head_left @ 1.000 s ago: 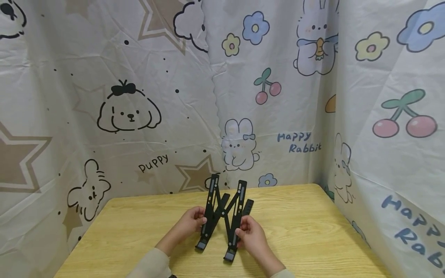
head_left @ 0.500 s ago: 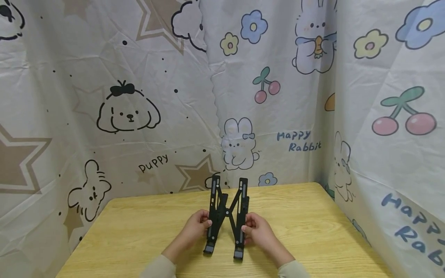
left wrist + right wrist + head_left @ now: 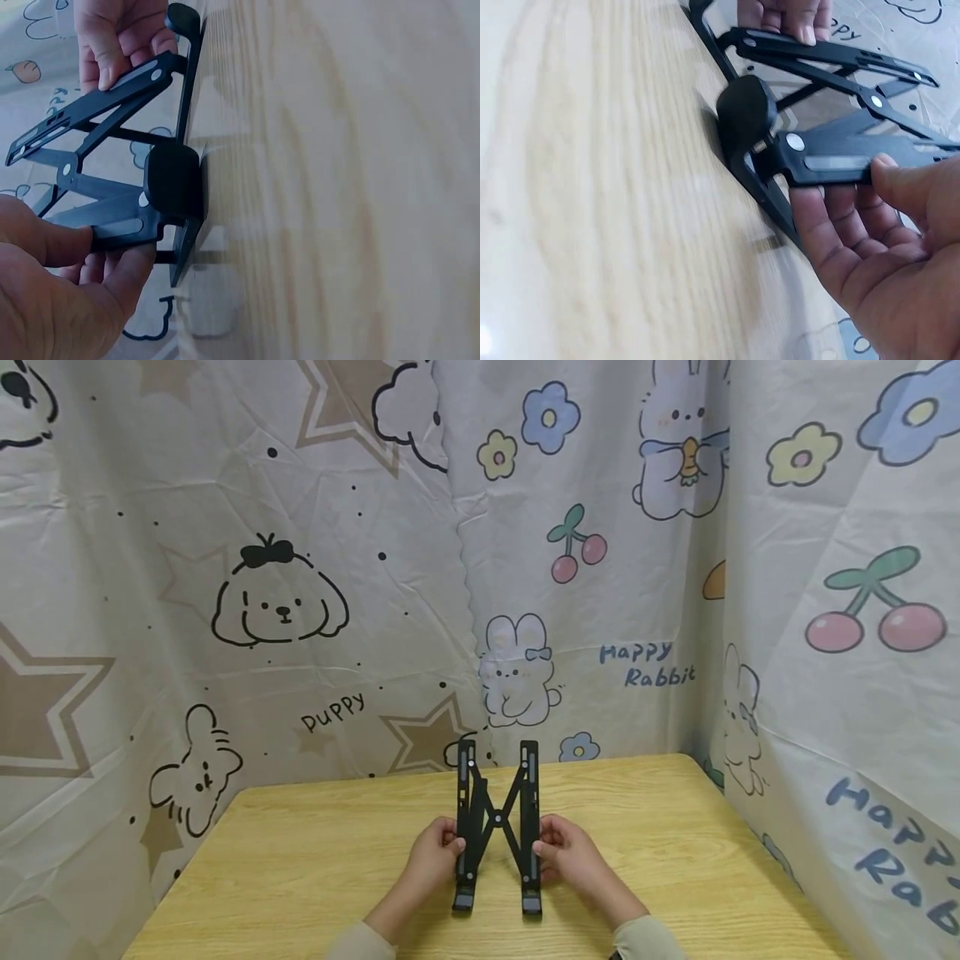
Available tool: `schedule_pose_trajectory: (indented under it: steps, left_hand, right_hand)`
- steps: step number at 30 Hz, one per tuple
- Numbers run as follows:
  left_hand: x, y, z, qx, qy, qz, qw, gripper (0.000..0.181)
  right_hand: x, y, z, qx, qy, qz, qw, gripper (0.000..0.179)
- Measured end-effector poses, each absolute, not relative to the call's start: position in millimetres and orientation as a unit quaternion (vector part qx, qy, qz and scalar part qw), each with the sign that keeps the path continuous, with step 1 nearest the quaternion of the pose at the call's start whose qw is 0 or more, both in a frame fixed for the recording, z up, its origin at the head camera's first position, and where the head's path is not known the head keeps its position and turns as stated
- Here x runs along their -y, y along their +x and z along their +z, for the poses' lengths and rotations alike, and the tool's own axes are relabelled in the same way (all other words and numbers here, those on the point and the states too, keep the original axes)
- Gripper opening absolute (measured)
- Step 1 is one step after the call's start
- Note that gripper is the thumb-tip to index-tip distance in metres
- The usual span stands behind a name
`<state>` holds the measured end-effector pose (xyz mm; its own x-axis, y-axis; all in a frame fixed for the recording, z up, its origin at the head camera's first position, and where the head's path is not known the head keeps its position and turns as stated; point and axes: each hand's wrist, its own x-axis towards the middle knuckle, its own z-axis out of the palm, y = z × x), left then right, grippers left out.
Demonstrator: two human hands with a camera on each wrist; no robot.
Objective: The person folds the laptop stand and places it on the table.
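A black folding laptop stand (image 3: 498, 818) stands unfolded on the wooden table, its two long arms joined by an X-shaped brace with a silver rivet at the crossing. My left hand (image 3: 437, 852) pinches the left arm between thumb and fingers; in the left wrist view that hand (image 3: 67, 292) has its thumb on the arm's upper face. On the other side, my right hand (image 3: 567, 852) grips the right arm the same way. The right wrist view shows the thumb of this hand (image 3: 900, 247) on top and the fingers curled beneath. Hooked front lips (image 3: 746, 116) face me.
The light wood-grain table (image 3: 322, 860) spreads out around the stand. Behind it and along the right side hangs a cloth curtain (image 3: 405, 585) printed with puppies, rabbits, stars and cherries.
The stand has turned from a slant to facing me squarely and shifted slightly right. Both hands have moved right along with it, keeping their grip on the arms.
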<state>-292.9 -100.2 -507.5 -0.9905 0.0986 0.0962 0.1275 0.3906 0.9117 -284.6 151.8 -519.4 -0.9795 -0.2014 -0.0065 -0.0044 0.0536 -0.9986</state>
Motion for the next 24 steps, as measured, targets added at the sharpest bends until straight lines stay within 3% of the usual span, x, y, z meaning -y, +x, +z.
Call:
schedule_pose_trajectory:
  steps: [8, 24]
  left_hand:
    - [86, -286, -512, 0.835, -0.058, -0.546, 0.039, 0.01]
    - [82, -283, -514, 0.825, -0.044, -0.563, 0.029, 0.009]
  right_hand:
    - [-160, -291, -521, -0.726, -0.09, -0.677, 0.074, 0.022]
    - [-162, -292, -525, -0.751, -0.038, -0.659, 0.023, 0.021]
